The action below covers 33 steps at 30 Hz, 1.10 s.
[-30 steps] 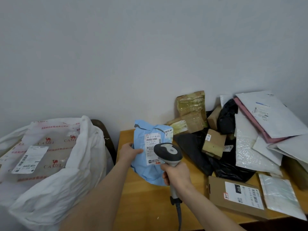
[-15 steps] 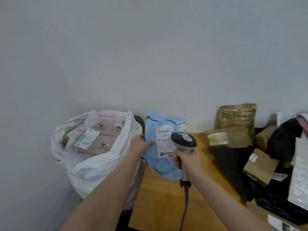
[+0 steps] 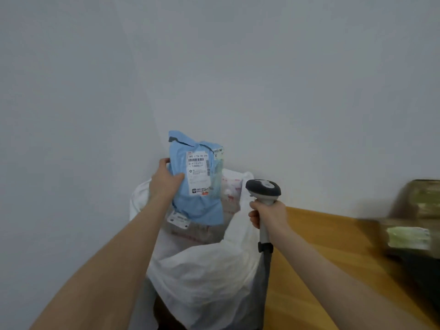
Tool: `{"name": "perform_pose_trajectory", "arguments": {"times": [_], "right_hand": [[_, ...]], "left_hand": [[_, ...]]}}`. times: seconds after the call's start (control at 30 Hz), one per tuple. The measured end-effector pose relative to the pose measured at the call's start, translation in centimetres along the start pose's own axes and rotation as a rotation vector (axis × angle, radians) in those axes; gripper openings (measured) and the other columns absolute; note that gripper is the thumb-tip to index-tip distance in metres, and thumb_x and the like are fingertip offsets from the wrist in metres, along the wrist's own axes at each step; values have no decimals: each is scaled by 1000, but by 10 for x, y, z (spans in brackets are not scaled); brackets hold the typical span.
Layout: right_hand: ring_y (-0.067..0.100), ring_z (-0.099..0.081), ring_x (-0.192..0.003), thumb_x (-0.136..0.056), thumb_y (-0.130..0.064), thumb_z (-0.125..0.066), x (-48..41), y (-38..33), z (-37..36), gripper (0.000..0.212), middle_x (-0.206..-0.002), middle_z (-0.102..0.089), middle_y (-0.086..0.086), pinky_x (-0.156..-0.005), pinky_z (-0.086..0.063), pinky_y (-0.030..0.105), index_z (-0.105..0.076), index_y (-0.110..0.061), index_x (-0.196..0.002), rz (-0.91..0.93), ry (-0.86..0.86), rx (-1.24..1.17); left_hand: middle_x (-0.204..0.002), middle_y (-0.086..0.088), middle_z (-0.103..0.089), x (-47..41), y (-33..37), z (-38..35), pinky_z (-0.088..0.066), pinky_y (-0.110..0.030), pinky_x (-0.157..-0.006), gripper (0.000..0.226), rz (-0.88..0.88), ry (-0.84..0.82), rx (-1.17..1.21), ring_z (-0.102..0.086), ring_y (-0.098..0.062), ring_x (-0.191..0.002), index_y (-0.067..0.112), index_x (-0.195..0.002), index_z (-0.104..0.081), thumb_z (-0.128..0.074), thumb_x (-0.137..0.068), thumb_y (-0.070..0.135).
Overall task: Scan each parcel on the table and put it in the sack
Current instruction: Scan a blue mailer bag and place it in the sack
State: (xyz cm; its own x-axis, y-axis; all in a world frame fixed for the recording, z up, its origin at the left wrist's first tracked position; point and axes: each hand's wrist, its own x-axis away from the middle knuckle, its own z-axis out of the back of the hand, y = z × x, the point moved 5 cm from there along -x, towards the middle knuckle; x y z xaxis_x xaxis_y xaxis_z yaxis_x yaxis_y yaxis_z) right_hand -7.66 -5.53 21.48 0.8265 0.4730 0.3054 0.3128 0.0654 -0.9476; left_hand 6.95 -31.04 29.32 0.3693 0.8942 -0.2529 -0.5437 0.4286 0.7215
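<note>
Label on blue parcel reads "L714 00"; rest illegible.

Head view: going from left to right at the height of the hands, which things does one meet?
left hand → blue parcel → scanner → blurred brown parcels

A plain, pale grey-white wall fills everything above and behind the right hand, evenly lit and free of hard shadows. A faint corner line shows up and to the left of that grip. A table with an orange-brown wooden top starts directly below the grip and stretches away to its right.
</note>
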Motion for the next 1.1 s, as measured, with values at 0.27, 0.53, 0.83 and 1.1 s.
{"name": "perform_pose_trajectory", "arguments": {"times": [0.27, 0.53, 0.83, 1.1], "right_hand": [[25, -56, -52, -77, -8, -67, -49, 23, -66, 16, -53, -63, 11, -63, -48, 38, -63, -5, -62, -50, 110, 81], [18, -61, -49, -74, -17, -66, -90, 0, -73, 10, -51, -66, 0, -63, -55, 36, -66, -11, -67, 24, 202, 340], [27, -64, -87, -78, -16, -66, -121, -7, -132, 9, -88, -67, 10, -82, -55, 41, -58, -15, -82, 113, 0, 538], [24, -63, -89, -76, -16, -65, -152, 6, -175, 8, -86, -65, 5, -81, -54, 35, -57, -16, -78, 8, -107, 687]], "left_hand": [[-155, -17, -17, -30, -62, -94, -34, -47, -107, 96, -53, -476, -412, -33, -36, -135, 30, -152, -4, -69, -82, 33], [-161, -8, 7, -39, -65, -163, -7, -56, -116, 88, -341, -828, -799, 3, -33, -147, 32, -153, 1, -43, -85, 68], [-161, -5, 3, -52, -100, -172, -11, -57, -115, 97, -224, -813, -845, -5, -32, -146, 40, -151, 0, -45, -75, 80], [-137, -1, -51, -101, -89, -158, -48, -35, -94, 60, 77, -1022, -290, -51, -23, -120, 23, -138, -49, -67, -84, 44]]}}
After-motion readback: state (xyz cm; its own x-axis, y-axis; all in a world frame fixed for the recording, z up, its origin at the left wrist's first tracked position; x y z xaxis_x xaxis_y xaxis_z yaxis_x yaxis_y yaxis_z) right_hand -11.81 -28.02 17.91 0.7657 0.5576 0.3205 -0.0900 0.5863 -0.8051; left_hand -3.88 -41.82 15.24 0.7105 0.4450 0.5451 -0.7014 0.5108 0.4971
